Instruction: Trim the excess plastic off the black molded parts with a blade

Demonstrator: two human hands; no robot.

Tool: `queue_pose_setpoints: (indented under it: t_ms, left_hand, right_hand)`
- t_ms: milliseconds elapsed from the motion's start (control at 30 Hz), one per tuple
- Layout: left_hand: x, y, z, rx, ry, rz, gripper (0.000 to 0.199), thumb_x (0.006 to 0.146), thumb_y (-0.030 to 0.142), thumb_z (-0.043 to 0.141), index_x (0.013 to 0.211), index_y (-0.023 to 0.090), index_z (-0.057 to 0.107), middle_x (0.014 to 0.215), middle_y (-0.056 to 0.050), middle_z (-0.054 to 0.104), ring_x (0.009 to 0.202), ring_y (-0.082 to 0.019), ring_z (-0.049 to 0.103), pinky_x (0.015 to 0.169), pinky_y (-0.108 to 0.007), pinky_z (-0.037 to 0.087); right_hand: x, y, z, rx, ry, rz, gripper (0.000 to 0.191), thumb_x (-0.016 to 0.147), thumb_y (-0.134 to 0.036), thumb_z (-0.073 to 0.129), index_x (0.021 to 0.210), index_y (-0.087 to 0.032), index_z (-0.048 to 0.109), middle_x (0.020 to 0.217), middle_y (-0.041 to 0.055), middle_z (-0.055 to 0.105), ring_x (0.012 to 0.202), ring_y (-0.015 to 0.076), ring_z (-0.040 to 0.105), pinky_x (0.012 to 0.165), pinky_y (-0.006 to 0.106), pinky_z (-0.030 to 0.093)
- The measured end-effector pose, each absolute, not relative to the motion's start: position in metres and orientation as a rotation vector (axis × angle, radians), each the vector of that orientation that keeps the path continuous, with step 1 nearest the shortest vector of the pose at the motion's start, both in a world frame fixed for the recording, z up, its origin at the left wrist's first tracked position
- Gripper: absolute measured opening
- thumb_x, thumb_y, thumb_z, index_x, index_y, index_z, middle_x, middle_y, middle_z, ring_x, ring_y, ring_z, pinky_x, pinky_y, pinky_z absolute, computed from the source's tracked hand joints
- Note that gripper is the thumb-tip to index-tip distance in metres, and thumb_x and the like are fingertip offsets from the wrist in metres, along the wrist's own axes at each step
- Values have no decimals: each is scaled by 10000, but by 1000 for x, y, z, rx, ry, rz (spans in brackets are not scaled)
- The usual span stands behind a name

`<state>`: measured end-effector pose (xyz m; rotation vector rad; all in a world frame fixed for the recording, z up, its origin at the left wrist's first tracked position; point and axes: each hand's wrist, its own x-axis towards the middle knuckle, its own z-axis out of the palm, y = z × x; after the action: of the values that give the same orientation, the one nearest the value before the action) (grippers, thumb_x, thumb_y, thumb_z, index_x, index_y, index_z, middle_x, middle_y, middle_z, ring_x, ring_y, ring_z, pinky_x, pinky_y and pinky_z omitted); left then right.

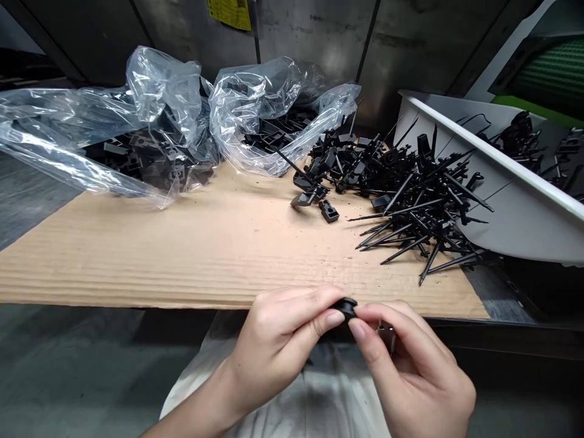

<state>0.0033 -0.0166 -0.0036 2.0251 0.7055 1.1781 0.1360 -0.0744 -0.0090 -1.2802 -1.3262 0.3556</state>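
A small black rounded plastic part (345, 308) with a groove is held between my two hands, just off the front edge of the cardboard. My left hand (287, 340) pinches it from the left with thumb and forefinger. From the right, the thumb and forefinger of my right hand (410, 359) close on its other side. Something small with a metallic glint (387, 334) shows behind the right fingers, partly hidden; I cannot make out what it is. Beyond the hands, a small black block (329, 211) lies alone on the cardboard.
A heap of black spiky plastic parts (424, 207) covers the right of the cardboard sheet (182, 249). Two clear plastic bags, a left one (164, 91) and a right one (246, 91), hold black parts at the back. A pale bin (502, 207) with more parts stands at right.
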Motion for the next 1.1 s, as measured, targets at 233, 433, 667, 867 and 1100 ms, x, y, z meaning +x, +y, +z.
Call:
queue_pose_setpoints:
  t_ms: [233, 433, 667, 867, 1100]
  left_hand:
    - [4, -18, -2, 2009, 822, 1165, 148, 830, 120, 567, 911, 158, 685, 803, -32, 738, 698, -157, 694, 627, -186, 515]
    - [5, -19, 0, 1962, 856, 1123, 158, 834, 134, 559, 914, 158, 692, 801, -30, 741, 702, -163, 692, 621, -196, 510]
    - [7, -17, 3, 1883, 859, 1004, 179, 852, 146, 517, 892, 145, 692, 763, -35, 729, 653, -162, 677, 584, -205, 504]
    - [7, -14, 9, 1956, 803, 913, 260, 873, 122, 459, 750, 150, 686, 674, -17, 688, 616, -143, 642, 579, -191, 477]
    - [7, -13, 6, 1995, 843, 881, 300, 912, 207, 408, 758, 141, 656, 705, -33, 681, 626, -157, 626, 569, -207, 469]
  right_hand:
    - [141, -69, -10, -1303, -1029, 633, 87, 777, -193, 608, 694, -208, 625, 542, -36, 519, 473, 85, 471, 413, 201, 375]
    - [150, -72, -14, -1338, -942, 742, 213, 771, -296, 617, 604, -171, 574, 521, -29, 447, 469, 88, 419, 407, 209, 353]
    - [149, -71, -15, -1380, -1093, 685, 64, 794, -257, 594, 762, -208, 619, 554, -37, 461, 472, 86, 430, 413, 192, 371]
    - [164, -76, -4, -1448, -1599, 555, 304, 893, -226, 413, 1156, -249, 563, 879, 35, 582, 695, 116, 581, 568, 203, 482]
    - [173, -84, -11, -1269, -1880, 55, 284, 761, -13, 573, 994, -176, 574, 815, 51, 647, 714, 142, 625, 648, 240, 507]
